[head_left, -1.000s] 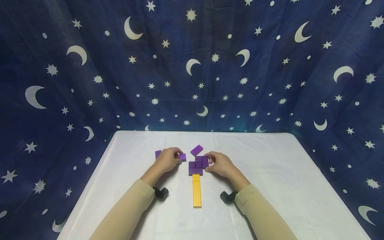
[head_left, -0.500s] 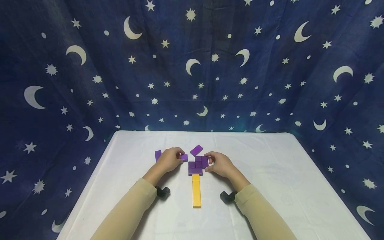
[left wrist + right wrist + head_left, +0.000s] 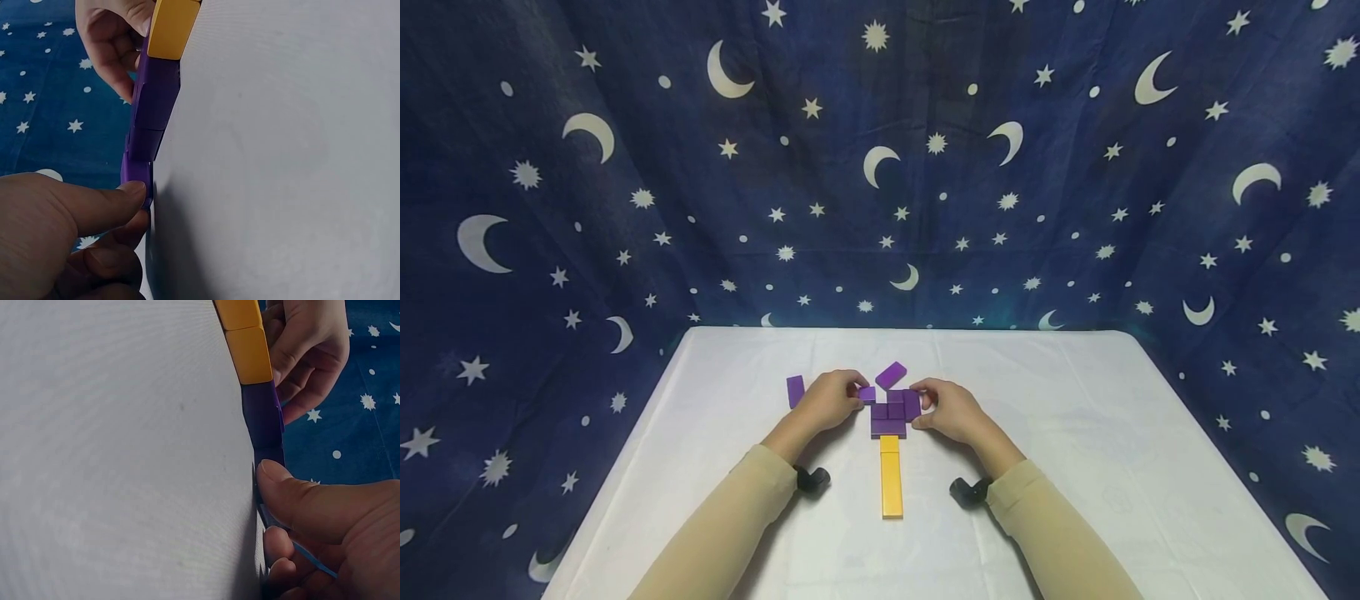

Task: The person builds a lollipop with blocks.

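Note:
A small purple block is pinched between the thumb and fingers of my left hand, right at the upper left corner of a flat cluster of purple blocks. On the other side, my right hand holds the cluster's rightmost purple block, thumb at its near end and fingers at its far end. Below the cluster runs a column of yellow blocks. In the left wrist view, the left thumb covers part of the pinched block.
A loose purple block lies slanted just beyond the cluster. Another purple block lies left of the left hand. The white-covered table ends at a dark blue star-patterned cloth behind it.
My left hand has slid a little to the right with the small purple block, bringing it up to the cluster. My right hand stays in place on its block.

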Available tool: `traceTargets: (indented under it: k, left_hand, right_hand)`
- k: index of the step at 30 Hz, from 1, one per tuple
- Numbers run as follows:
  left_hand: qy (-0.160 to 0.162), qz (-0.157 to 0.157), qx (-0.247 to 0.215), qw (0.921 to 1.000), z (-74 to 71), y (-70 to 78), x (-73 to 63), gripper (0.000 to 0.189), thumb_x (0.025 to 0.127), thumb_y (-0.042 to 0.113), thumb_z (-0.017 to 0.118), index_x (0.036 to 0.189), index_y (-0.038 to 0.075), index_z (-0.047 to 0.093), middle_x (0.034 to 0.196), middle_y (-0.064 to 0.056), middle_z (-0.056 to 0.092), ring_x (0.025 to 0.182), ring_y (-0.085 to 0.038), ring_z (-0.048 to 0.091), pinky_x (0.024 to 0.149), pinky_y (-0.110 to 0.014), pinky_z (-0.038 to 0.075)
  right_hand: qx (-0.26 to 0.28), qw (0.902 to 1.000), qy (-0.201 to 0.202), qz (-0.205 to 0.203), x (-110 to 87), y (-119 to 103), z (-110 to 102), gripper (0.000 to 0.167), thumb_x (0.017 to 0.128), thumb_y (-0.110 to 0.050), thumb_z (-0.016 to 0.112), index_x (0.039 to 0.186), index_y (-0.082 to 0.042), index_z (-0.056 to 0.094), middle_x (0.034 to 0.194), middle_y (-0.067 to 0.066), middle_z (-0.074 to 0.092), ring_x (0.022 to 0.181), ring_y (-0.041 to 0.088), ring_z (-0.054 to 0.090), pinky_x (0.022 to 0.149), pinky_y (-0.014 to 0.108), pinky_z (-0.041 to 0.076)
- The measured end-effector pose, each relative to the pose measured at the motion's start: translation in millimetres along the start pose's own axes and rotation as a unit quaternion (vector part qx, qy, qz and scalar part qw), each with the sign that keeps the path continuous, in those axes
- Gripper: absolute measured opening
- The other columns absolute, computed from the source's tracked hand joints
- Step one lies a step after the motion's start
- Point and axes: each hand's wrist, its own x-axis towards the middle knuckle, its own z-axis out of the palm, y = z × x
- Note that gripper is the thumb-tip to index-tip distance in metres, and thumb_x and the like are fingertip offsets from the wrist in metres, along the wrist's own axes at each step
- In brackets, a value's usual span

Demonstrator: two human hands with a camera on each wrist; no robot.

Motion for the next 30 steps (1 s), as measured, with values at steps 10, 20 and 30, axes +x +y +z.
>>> traceTargets:
  k: [10,20,30]
  left_hand:
    - [0.0,0.019,0.008,0.9998,3.5,-0.1,2.3,0.028,0.094,0.007,0.079,0.121,0.013,0.078,0.091,-0.001,0.071,0.084,-0.016,0.062,0.086,-0.04,0.056]
    - [-0.012,0.011,-0.005,0.9999,1.7,-0.5,2.0,0.032,0.095,0.006,0.076,0.126,0.012,0.078,0.093,-0.002,0.07,0.086,-0.017,0.062,0.089,-0.04,0.056]
    - [-0.014,-0.004,-0.023,0.9996,-0.3,-1.4,-0.4,0.028,0.1,0.01,0.071,0.127,0.014,0.077,0.102,-0.004,0.075,0.096,-0.02,0.067,0.098,-0.046,0.057]
  right_hand:
    - [-0.014,0.9999,-0.005,0.001,0.4,-0.8,-1.8,0.065,0.077,-0.021,0.097,0.137,-0.024,0.072,0.126,0.004,0.074,0.118,0.027,0.063,0.117,0.058,0.048]
    - [-0.012,0.9999,-0.007,0.006,-0.6,-3.1,-2.5,0.066,0.077,-0.021,0.097,0.138,-0.024,0.072,0.128,0.004,0.073,0.12,0.027,0.063,0.117,0.058,0.047]
    - [-0.012,0.9999,-0.006,0.003,-0.8,-2.6,-2.9,0.067,0.077,-0.02,0.097,0.138,-0.022,0.071,0.105,0.0,0.067,0.107,0.025,0.058,0.11,0.052,0.05]
